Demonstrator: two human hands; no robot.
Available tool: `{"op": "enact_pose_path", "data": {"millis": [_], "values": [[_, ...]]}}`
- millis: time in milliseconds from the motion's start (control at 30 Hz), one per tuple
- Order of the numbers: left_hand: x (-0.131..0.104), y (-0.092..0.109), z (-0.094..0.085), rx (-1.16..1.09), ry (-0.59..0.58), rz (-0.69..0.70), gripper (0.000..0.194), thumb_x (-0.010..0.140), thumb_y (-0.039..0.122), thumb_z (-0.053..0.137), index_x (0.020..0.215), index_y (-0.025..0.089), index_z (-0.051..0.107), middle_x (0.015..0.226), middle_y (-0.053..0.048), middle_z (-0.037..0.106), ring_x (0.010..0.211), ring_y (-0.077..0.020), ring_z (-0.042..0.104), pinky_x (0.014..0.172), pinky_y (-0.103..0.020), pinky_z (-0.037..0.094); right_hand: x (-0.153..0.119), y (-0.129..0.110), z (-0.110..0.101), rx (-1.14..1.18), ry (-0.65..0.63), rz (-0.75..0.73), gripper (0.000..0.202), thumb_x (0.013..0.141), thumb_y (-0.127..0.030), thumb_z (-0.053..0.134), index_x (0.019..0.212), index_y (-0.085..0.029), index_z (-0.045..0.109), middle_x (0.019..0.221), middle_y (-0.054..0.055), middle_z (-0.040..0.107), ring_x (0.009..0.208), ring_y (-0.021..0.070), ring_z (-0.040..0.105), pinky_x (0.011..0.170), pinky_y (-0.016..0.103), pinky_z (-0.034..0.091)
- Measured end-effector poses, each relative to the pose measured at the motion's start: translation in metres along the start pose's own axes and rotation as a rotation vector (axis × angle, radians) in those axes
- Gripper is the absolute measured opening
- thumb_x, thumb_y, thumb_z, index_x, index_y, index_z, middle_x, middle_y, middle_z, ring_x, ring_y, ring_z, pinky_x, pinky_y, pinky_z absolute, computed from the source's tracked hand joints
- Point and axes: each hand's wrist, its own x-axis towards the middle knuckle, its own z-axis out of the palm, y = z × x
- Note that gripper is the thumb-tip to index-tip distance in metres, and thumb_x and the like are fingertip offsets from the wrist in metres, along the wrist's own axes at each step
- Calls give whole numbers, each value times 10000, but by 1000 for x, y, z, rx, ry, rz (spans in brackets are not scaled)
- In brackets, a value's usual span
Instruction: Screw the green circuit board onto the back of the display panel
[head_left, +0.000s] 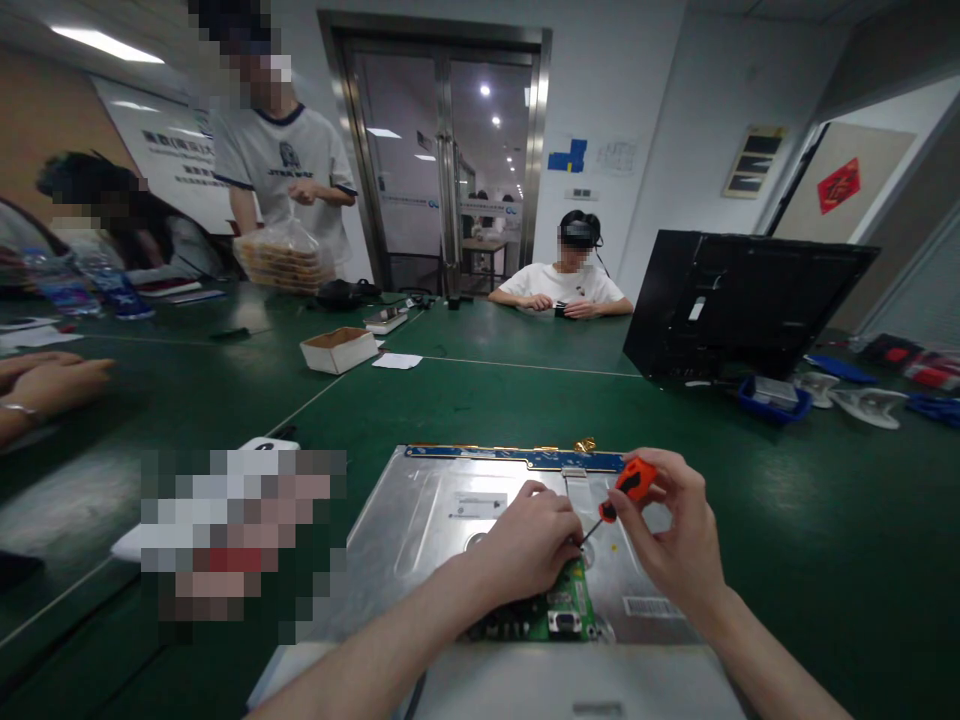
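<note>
My right hand point(679, 530) is closed round the orange and black handle of a screwdriver point(634, 482), whose thin shaft slants down to the left. Its tip meets the upper corner of a green circuit board point(577, 600). Beside that tip is my left hand point(536, 540), fingers bent together over the board; what they pinch, if anything, is hidden. The board lies on a silver metal panel point(435, 520), and a narrow blue circuit strip point(480, 456) runs along the panel's far edge.
A black monitor point(742, 305) stands at the right, near a blue tray point(772, 400). An open white box point(339, 350) lies farther back on the green table point(480, 400). One person sits opposite; another stands at left holding a plastic bag point(281, 255). Someone's hands rest at far left.
</note>
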Motion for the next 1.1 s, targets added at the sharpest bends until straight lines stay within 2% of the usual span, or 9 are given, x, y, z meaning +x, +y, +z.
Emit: {"op": "enact_pose_path", "data": {"millis": [233, 367, 467, 633, 833, 1000, 1100], "values": [[0, -1, 1, -11, 12, 4, 78, 879, 125, 652, 819, 172, 668, 872, -30, 695, 867, -209, 638, 911, -370, 387, 5, -6, -3, -46, -58, -12, 401, 979, -155, 479, 1361, -274, 471, 1062, 78, 637, 793, 169, 678, 551, 259, 598], [0, -1, 0, -15, 3, -4, 68, 869, 122, 667, 821, 169, 677, 866, -29, 701, 860, -208, 641, 903, -364, 387, 2, -3, -1, -34, -30, 22, 387, 952, -239, 590, 1315, -257, 456, 996, 56, 686, 684, 154, 681, 504, 245, 584], [0, -1, 1, -21, 7, -7, 48, 862, 124, 683, 861, 171, 693, 877, -27, 710, 873, -211, 647, 903, -364, 387, -1, 0, 1, -4, 18, 41, 414, 898, -260, 685, 1238, -258, 450, 1015, 55, 696, 681, 152, 687, 506, 245, 586], [0, -2, 2, -10, 11, 3, 79, 881, 122, 644, 863, 179, 696, 876, -36, 710, 879, -214, 653, 914, -376, 389, 0, 0, 0, -21, 24, 25, 382, 925, -225, 638, 1257, -262, 452, 1064, 68, 669, 736, 156, 690, 523, 252, 600], [-1, -1, 0, 8, 12, 7, 63, 882, 138, 656, 835, 171, 682, 881, -40, 704, 872, -216, 643, 920, -377, 389, 7, -6, -2, -80, 21, -58, 358, 939, -176, 604, 1273, -287, 539, 1097, 68, 604, 775, 154, 665, 514, 241, 602], [0, 0, 0, 4, 11, -2, 78, 874, 141, 673, 802, 169, 679, 869, -34, 703, 866, -213, 644, 916, -375, 391, 5, -5, -2, -69, -47, -34, 404, 969, -151, 531, 1352, -271, 484, 1081, 79, 661, 771, 157, 681, 537, 245, 607], [1, 0, 1, 0, 14, -6, 62, 870, 138, 684, 814, 164, 690, 870, -37, 706, 867, -215, 649, 915, -377, 393, 0, -2, -2, -42, -18, 3, 423, 933, -203, 621, 1323, -256, 466, 1102, 86, 678, 698, 147, 682, 520, 253, 602]]}}
